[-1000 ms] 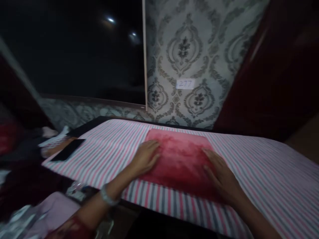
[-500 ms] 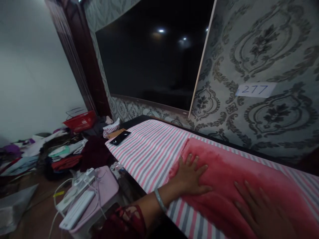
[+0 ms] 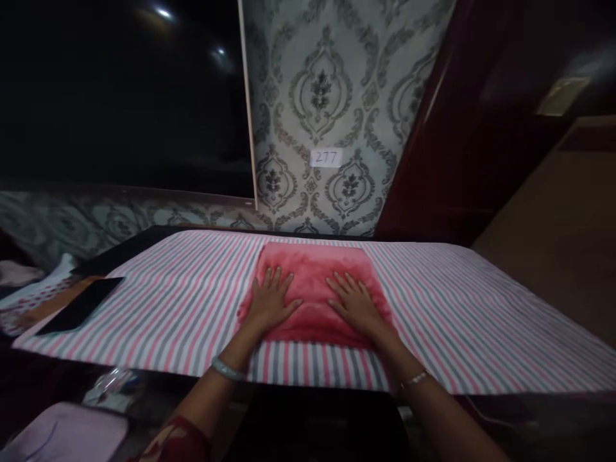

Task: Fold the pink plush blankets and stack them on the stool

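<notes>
On the pink-and-grey striped cloth-covered table (image 3: 447, 308), at twelve o'clock from me, I am pressing my flat, spread left hand (image 3: 269, 301) and right hand (image 3: 357, 304) on the already folded red fleece cloth (image 3: 312, 273), apparently only smoothing left.

A: Surface cover: striped cloth (image 3: 168, 314), pink, grey and white, spread flat over the whole top.

B: Left end?

A: Dark phone (image 3: 79, 305) lying flat at the cloth's left edge, partly on an orange-brown thing I cannot identify.

B: Behind?

A: Patterned wallpaper (image 3: 332, 96), grey damask. A small paper label (image 3: 326, 157) stuck on it reads 277. Large dark screen (image 3: 120, 96) to the left, two lights reflected in it. Dark red wooden panel (image 3: 462, 128) to the right.
</notes>
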Tool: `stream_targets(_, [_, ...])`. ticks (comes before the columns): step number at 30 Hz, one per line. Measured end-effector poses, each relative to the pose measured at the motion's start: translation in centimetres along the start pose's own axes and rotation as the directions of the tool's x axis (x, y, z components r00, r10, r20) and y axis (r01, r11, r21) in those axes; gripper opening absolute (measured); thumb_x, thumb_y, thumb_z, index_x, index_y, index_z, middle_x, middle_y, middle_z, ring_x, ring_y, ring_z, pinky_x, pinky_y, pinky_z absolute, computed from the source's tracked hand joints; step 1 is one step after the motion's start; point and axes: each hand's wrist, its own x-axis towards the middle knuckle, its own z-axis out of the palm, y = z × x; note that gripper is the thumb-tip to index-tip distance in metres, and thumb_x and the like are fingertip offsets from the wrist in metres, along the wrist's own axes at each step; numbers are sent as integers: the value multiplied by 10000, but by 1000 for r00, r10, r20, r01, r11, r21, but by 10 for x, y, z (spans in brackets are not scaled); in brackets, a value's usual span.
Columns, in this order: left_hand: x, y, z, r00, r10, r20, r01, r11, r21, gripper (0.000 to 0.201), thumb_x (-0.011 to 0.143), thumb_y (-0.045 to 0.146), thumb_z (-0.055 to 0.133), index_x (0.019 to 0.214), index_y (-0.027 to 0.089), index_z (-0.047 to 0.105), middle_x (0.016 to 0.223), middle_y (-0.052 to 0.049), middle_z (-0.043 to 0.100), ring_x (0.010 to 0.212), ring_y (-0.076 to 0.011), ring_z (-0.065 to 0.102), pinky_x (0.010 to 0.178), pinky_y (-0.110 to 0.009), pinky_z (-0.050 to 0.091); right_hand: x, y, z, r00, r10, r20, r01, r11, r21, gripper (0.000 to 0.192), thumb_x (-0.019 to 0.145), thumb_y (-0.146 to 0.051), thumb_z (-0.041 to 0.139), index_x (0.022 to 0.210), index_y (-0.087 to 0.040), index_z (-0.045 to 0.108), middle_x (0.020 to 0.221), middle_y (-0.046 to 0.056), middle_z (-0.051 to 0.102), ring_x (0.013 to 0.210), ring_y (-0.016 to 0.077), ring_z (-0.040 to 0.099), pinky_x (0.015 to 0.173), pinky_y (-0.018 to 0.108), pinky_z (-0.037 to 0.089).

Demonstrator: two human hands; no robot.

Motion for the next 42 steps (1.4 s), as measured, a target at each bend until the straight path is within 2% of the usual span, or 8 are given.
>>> stream_targets(13, [-16,10,-19,1000,-2,-13,4,986,165,682,987,592,337,1548,205,348,1624,-164,279,1504,-372,234,1156,-671,192,-12,-10,-12,999,39,19,-39,999,3,587,1022,-512,346,1570,-304,306,1661,21,207,1534,301,136,1217,529,149])
stream_targets(20, [-51,-7,-13,996,-29,-84,42,987,157,627,1005,471,344,1519,114,385,1602,-173,334,1500,-306,274,1116,-548,374,-56,-8,-3,998,48,-41,-48,999,9,536,1036,-463,314,1551,-318,349,1639,16,278,1523,279,197,1211,539,145])
stream_targets(23, [-63,-17,-20,998,-29,-63,37,991,130,566,1006,431,359,1479,132,443,1577,-157,393,1484,-296,312,1154,-578,311,-71,-2,-9,999,43,-14,-42,998,42,537,1014,-445,389,1529,-294,401,1618,39,325,1508,292,243,1203,537,180])
stream_targets(25, [-62,-21,-31,999,-29,-44,34,994,104,489,1008,424,356,1371,170,563,1491,-140,521,1441,-315,386,1159,-627,263,-71,6,-20,1000,-8,-9,9,995,98,502,1010,-427,394,1472,-261,499,1546,61,458,1452,276,371,1181,476,266])
stream_targets(29, [-30,-9,-57,997,8,-78,-3,998,59,446,1019,387,309,1255,195,636,1360,-124,637,1384,-294,460,1174,-584,249,-43,15,-52,992,-38,-122,57,987,153,490,1025,-385,319,1400,-205,579,1395,86,619,1293,232,557,1100,364,382])
stream_targets(33, [30,13,-62,998,15,-57,-12,999,47,563,999,430,363,1493,164,415,1585,-143,389,1484,-256,312,1215,-506,200,10,4,-70,989,92,-114,-88,995,40,554,1020,-411,353,1541,-225,381,1583,100,395,1478,287,310,1173,500,257])
stream_targets(37, [72,14,-43,998,-60,-20,61,996,58,680,982,507,368,1551,138,316,1637,-171,247,1529,-305,175,1211,-586,134,48,0,-54,981,182,-60,-183,983,-15,587,1019,-482,336,1570,-283,304,1657,69,229,1530,309,144,1174,587,181])
stream_targets(42, [79,-4,-6,980,-196,7,195,977,84,707,981,593,274,1558,186,319,1640,-185,231,1521,-370,175,1130,-695,222,57,19,-10,956,285,-64,-288,957,-33,626,999,-585,302,1559,-307,332,1649,48,264,1515,331,184,1167,578,176])
